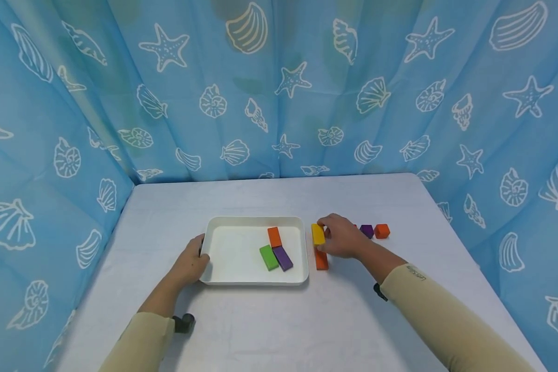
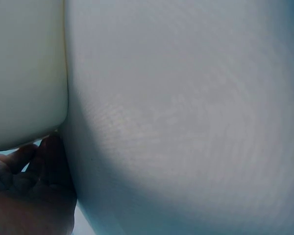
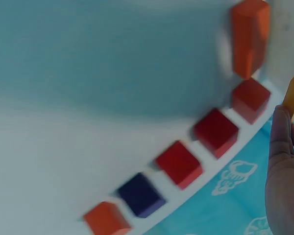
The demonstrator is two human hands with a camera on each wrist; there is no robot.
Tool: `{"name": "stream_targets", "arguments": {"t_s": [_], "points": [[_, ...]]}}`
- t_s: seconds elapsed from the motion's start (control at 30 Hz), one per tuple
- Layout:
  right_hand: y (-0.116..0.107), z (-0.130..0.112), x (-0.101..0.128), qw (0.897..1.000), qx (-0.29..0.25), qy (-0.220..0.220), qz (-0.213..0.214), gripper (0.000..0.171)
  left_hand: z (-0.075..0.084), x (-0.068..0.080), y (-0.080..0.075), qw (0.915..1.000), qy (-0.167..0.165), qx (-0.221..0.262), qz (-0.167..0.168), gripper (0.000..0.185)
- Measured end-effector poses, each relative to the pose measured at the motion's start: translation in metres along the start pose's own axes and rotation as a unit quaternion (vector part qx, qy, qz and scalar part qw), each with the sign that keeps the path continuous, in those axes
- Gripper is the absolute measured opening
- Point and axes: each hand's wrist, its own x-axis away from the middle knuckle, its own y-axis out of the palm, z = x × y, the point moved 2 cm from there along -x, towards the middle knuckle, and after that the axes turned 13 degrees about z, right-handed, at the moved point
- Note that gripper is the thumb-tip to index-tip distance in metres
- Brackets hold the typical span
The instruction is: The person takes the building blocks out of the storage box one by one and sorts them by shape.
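A pale grey tabletop (image 1: 269,320) sits inside blue curtains (image 1: 279,93) printed with white shells and starfish. The left hand (image 1: 190,264) rests against the edge of a white tray (image 1: 232,248), fingers loosely curled. The right hand (image 1: 341,238) pinches a yellow block (image 1: 318,233) just right of the tray, above an orange block (image 1: 321,259).
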Motion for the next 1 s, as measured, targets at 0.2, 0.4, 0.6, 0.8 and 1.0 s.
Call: {"name": "stream_targets", "arguments": {"t_s": [0.2,0.4,0.6,0.8,1.0], "points": [[0.002,0.027,0.018,1.000,0.005,-0.001,0.001,0.074,0.000,0.000,0.000,1.0000,0.000,0.003,-0.005,0.069],[0.006,0.045,0.036,1.000,0.007,0.013,0.005,0.077,0.001,-0.001,0.000,0.9999,-0.014,0.002,-0.007,0.070],[0.013,0.057,0.048,1.000,0.002,0.006,0.003,0.073,0.002,-0.002,0.001,0.9998,-0.017,-0.005,-0.006,0.070],[0.017,0.061,0.049,1.000,0.002,-0.001,0.008,0.072,0.002,-0.001,0.001,0.9998,-0.016,-0.007,-0.006,0.070],[0.017,0.061,0.049,1.000,0.007,-0.004,0.012,0.076,0.003,-0.001,0.002,0.9998,-0.013,-0.012,-0.007,0.069]]}}
